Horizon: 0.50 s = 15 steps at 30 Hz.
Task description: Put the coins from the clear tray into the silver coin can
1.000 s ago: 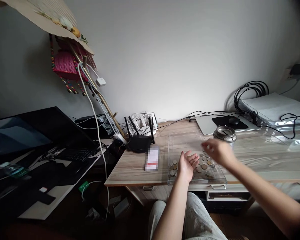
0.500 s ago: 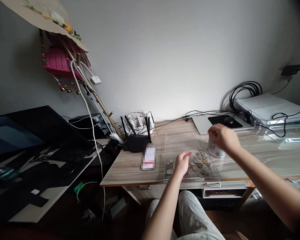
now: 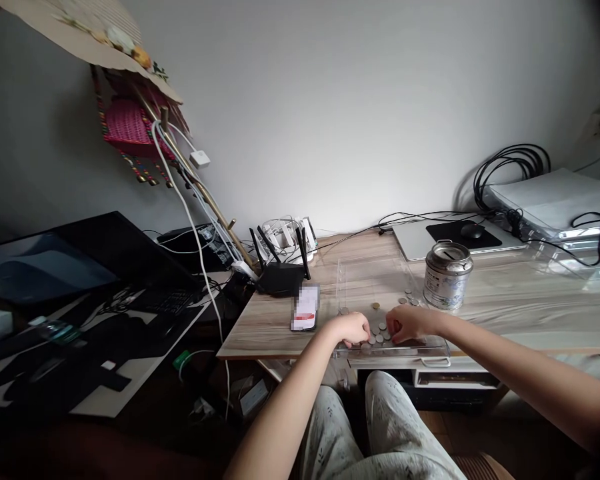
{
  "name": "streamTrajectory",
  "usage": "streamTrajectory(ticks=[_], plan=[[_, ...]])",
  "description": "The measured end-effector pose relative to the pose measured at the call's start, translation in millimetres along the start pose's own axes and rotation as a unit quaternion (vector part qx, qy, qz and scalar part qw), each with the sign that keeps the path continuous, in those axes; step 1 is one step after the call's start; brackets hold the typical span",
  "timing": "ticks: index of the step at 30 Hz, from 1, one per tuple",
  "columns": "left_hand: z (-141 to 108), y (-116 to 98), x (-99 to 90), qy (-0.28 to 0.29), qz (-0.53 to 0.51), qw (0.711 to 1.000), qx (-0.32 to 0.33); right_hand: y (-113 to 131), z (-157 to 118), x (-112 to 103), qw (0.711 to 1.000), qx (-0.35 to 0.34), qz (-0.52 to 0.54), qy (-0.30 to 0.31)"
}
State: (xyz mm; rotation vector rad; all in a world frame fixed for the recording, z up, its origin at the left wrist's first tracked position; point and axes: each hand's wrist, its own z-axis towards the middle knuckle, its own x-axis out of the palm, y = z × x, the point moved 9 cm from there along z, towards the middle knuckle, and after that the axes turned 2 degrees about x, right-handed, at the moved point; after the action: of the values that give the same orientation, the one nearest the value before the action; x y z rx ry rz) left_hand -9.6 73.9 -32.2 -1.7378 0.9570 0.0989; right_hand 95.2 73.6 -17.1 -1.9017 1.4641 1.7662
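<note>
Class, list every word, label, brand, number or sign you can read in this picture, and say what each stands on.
None can be read.
Tin: dark print on its side, too small and blurred.
Phone: screen pixelated, unreadable.
Coins: any markings are too small.
Bottle: green label, too blurred.

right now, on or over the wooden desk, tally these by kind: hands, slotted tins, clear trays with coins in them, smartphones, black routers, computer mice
Left hand and right hand: 2
Slotted tin: 1
Clear coin tray: 1
Smartphone: 1
Black router: 1
Computer mouse: 1
Total: 7
</note>
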Motion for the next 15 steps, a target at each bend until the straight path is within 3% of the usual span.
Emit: streamTrajectory(ticks=[5,7,9,11,15], plan=[[1,-4,22.1,0.047,-0.061,0.997,0.02,4,-9,-1,0.996,-0.052,0.017,0.065],[4,-4,19.9,-0.006,-0.09,0.995,0.032,0,-11,-14,0.999,-0.031,-0.027,0.021],[4,-8,9.5,-0.103,-0.104,0.987,0.07,-7,-13,-25,0.995,0.012,-0.096,-0.026],[3,-15,5.0,-0.167,-0.092,0.976,0.106,-12,-15,-26,0.985,0.057,-0.163,-0.024],[9,-26,16.7,-0.161,-0.026,0.98,0.114,-8,-17,-16,0.97,0.07,-0.23,0.035]])
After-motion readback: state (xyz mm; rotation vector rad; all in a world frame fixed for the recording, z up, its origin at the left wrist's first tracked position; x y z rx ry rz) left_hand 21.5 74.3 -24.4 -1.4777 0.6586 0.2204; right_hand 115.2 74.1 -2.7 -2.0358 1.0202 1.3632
